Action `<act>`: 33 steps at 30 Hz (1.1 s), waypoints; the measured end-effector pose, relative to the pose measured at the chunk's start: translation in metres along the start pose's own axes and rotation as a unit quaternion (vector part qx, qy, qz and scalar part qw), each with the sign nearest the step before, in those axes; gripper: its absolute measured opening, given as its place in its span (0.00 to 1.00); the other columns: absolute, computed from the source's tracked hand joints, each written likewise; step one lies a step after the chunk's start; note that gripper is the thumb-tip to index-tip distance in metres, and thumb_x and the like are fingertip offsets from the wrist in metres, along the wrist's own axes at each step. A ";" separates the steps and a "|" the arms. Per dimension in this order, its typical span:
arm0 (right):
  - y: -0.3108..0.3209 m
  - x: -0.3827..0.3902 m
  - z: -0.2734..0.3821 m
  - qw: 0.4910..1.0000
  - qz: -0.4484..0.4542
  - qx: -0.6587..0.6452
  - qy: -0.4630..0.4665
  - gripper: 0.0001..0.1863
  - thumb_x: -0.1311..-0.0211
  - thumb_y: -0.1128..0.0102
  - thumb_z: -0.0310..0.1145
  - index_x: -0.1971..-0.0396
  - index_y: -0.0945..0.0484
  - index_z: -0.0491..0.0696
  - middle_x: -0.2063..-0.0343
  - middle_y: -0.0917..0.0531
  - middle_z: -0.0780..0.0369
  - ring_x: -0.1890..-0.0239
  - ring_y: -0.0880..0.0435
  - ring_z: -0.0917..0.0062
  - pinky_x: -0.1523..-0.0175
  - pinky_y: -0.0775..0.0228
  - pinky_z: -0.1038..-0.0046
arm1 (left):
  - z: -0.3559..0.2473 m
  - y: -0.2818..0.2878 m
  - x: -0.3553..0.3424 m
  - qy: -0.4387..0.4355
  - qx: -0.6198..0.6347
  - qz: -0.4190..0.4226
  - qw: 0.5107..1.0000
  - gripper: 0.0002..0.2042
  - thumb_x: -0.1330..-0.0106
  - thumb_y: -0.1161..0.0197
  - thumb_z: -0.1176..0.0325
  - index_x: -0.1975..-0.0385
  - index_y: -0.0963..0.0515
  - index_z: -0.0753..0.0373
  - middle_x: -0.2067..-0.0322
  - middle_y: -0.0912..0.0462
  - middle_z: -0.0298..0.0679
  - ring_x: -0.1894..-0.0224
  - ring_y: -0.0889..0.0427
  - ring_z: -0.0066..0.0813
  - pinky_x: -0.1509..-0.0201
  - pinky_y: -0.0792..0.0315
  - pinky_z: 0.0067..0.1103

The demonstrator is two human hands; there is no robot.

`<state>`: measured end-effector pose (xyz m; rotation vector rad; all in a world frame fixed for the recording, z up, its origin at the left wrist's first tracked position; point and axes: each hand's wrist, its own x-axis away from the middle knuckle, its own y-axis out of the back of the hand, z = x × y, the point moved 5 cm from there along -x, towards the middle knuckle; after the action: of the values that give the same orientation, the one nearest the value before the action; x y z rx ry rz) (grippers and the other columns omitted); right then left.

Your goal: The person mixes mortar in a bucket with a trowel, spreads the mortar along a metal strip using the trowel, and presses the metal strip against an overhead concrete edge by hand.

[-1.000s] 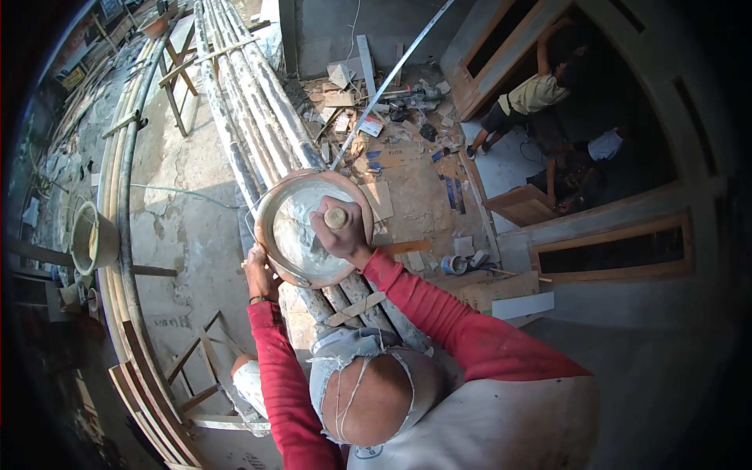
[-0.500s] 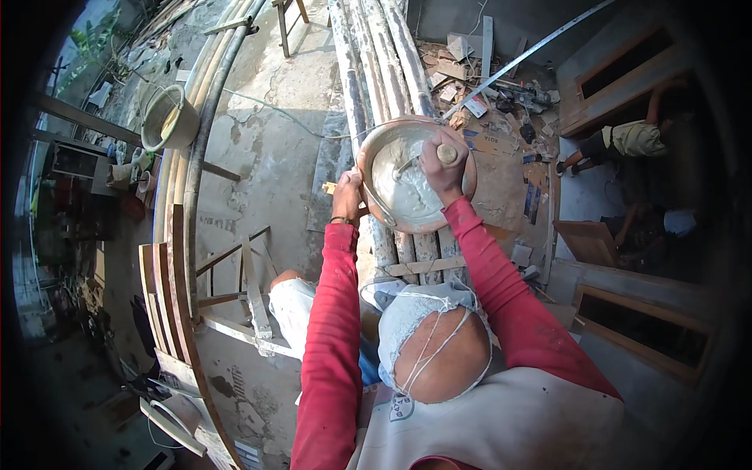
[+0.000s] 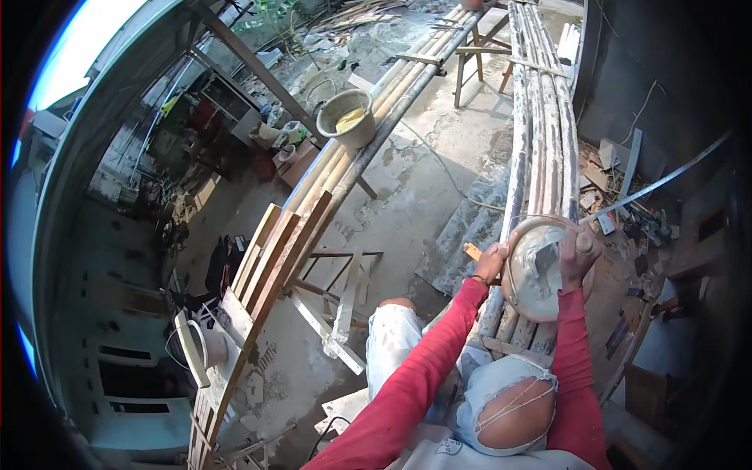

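A round tub with a pale brownish rim rests on long, whitened poles laid side by side. Wet grey mortar lies inside it. My left hand is closed on the tub's left rim. A short yellow-orange piece, apparently wood, sticks out beside that hand; whether my fingers also hold it, I cannot tell. Over the tub's right side my right hand is closed round the handle of a trowel. Its blade is down in the mortar, mostly hidden.
The plank-topped poles run away from me. Left, another pole scaffold carries a grey bucket with something yellow inside. Closer stand wooden boards, a pale bucket and a wooden trestle. Rubble lies right.
The view has swung left, so the tub and both hands appear farther right and lower. Both hands keep their grips, and the mortar's surface has shifted.
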<state>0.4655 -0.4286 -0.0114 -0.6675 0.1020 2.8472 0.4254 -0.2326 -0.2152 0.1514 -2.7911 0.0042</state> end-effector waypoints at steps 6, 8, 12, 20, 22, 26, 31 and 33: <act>0.033 -0.002 0.012 0.995 -0.066 0.050 0.060 0.12 0.40 0.51 0.26 0.83 0.37 0.43 0.84 0.32 0.64 0.82 0.34 0.78 0.75 0.41 0.74 | -0.018 -0.025 0.009 -0.015 -0.044 0.006 0.999 0.19 0.33 0.51 0.52 0.56 0.26 0.63 0.61 0.21 0.39 0.58 0.24 0.28 0.52 0.31 0.26; 0.040 0.017 -0.038 0.978 -0.044 0.188 0.077 0.14 0.38 0.50 0.30 0.80 0.35 0.38 0.81 0.33 0.59 0.76 0.31 0.69 0.67 0.37 0.67 | -0.015 -0.026 0.004 -0.010 -0.062 -0.001 0.998 0.19 0.32 0.52 0.53 0.58 0.25 0.64 0.61 0.21 0.39 0.55 0.25 0.28 0.50 0.33 0.25; 0.044 0.029 -0.019 0.989 0.086 0.123 0.012 0.13 0.39 0.54 0.29 0.67 0.25 0.33 0.65 0.18 0.51 0.67 0.20 0.67 0.51 0.30 0.67 | -0.011 -0.011 0.002 -0.030 -0.033 -0.023 0.999 0.20 0.32 0.55 0.51 0.59 0.25 0.62 0.59 0.23 0.40 0.54 0.26 0.28 0.48 0.34 0.26; -0.002 0.006 0.018 0.998 0.039 -0.048 -0.030 0.11 0.37 0.54 0.30 0.70 0.28 0.37 0.72 0.24 0.56 0.72 0.26 0.73 0.60 0.36 0.72 | -0.058 -0.009 0.011 -0.055 -0.079 -0.007 0.995 0.23 0.33 0.55 0.47 0.61 0.25 0.63 0.62 0.22 0.42 0.57 0.25 0.32 0.51 0.34 0.28; -0.009 0.003 0.018 0.997 0.041 -0.064 -0.032 0.11 0.36 0.54 0.30 0.70 0.28 0.37 0.73 0.26 0.58 0.74 0.27 0.75 0.62 0.38 0.73 | -0.045 -0.007 0.002 -0.017 -0.102 -0.011 0.995 0.23 0.33 0.56 0.47 0.61 0.25 0.63 0.62 0.22 0.41 0.57 0.25 0.32 0.50 0.34 0.28; 0.001 0.001 0.030 0.995 0.034 -0.089 -0.040 0.11 0.35 0.54 0.31 0.72 0.29 0.39 0.76 0.28 0.60 0.76 0.30 0.78 0.66 0.41 0.76 | 0.001 -0.016 -0.039 -0.067 -0.156 -0.020 0.985 0.22 0.34 0.56 0.50 0.59 0.26 0.64 0.61 0.21 0.43 0.56 0.24 0.38 0.50 0.34 0.29; 0.020 0.007 0.031 0.974 0.024 -0.224 -0.018 0.11 0.33 0.54 0.32 0.73 0.31 0.41 0.79 0.31 0.63 0.79 0.33 0.82 0.71 0.44 0.78 | 0.030 -0.008 -0.054 -0.145 -0.243 -0.040 0.958 0.25 0.34 0.54 0.44 0.60 0.25 0.64 0.64 0.21 0.42 0.60 0.23 0.36 0.51 0.33 0.27; 0.030 0.010 0.032 0.964 0.028 -0.265 -0.002 0.11 0.33 0.54 0.32 0.74 0.31 0.42 0.81 0.33 0.65 0.80 0.34 0.83 0.73 0.45 0.80 | 0.027 0.005 -0.055 -0.073 -0.174 -0.028 0.982 0.26 0.35 0.51 0.41 0.61 0.24 0.62 0.67 0.21 0.40 0.62 0.23 0.32 0.55 0.31 0.26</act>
<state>0.4365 -0.4519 0.0138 -0.7581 -0.6752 2.9377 0.4672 -0.2224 -0.2594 0.1475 -2.8759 -0.5256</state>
